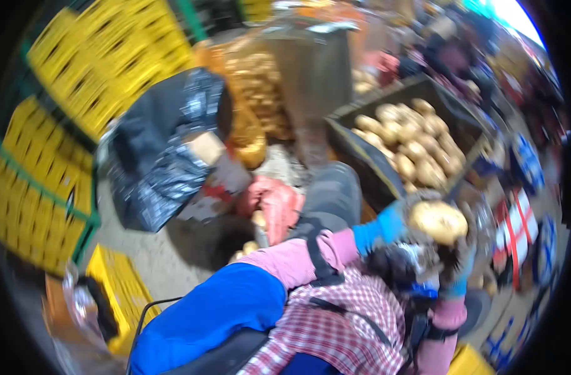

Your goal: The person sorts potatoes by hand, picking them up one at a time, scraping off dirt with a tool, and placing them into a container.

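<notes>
A large pale potato point(438, 222) is held up between my two gloved hands. My left hand point(415, 209), in a blue glove with a dark, soiled palm, closes around its left side. My right hand point(460, 250), gloved the same way, grips it from the right and below. Just beyond the hands stands a dark crate point(376, 164) heaped with potatoes point(416, 140). Crumpled clear plastic point(416, 257) lies close under the hands, over the lap. Motion blur softens the finger outlines.
Stacked yellow crates point(110, 53) rise at the left. A black plastic bag point(160, 144), an orange net sack of potatoes point(257, 90) and a pink bag point(274, 203) lie ahead. Striped red-and-white sacks point(516, 231) are at the right. Blurred people appear in the upper right.
</notes>
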The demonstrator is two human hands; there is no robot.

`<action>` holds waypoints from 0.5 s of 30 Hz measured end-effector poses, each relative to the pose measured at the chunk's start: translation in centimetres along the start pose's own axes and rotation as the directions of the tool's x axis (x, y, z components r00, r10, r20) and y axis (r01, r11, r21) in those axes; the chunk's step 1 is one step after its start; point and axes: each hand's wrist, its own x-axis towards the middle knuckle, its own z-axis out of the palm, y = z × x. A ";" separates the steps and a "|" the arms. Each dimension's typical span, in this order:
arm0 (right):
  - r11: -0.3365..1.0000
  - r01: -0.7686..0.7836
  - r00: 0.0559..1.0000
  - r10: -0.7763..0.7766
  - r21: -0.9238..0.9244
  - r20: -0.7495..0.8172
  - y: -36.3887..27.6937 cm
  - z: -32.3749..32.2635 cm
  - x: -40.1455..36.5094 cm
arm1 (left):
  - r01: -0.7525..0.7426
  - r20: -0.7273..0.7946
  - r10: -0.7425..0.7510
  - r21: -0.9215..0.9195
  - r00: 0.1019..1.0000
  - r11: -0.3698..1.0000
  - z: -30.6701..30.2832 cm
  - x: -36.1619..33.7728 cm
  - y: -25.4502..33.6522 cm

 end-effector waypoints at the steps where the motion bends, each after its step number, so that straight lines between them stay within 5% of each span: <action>1: 1.000 -0.005 0.998 0.004 -0.019 -0.056 -0.4 0.8 -0.1 | 0.014 -0.052 -0.019 -0.104 0.998 0.994 0.0 -0.8 1.5; 3: 0.997 -0.070 0.996 0.069 0.025 0.053 -2.3 2.6 0.6 | 0.014 -0.161 -0.055 -0.242 0.985 0.970 -0.3 -2.8 6.6; 5: 0.987 -0.155 0.987 0.154 0.030 0.045 -2.5 4.7 0.7 | -0.017 -0.322 0.049 0.102 0.945 0.995 -2.0 -5.8 13.2; 7: 0.978 -0.205 0.978 0.204 0.024 0.040 -2.8 4.9 1.5 | -0.183 -0.436 0.158 -0.016 0.886 0.983 -4.5 -8.6 17.0; 9: 0.992 -0.124 0.992 0.124 -0.028 0.008 -1.6 4.5 1.8 | -0.199 -0.538 0.391 0.380 0.747 0.903 -7.0 -12.0 24.4; 11: 0.984 -0.174 0.984 0.172 -0.031 -0.057 -2.1 5.8 1.6 | -0.245 -0.674 0.512 0.457 0.532 0.855 -10.0 -16.6 29.9; 12: 0.960 -0.273 0.958 0.277 -0.059 0.072 -1.5 4.0 1.7 | -0.139 -0.526 0.648 0.708 0.550 0.693 -12.6 -19.0 33.0; 15: 0.934 -0.350 0.927 0.356 -0.071 0.120 -0.8 4.7 1.7 | 0.326 -0.648 0.582 0.756 0.491 0.567 -21.1 -27.1 42.2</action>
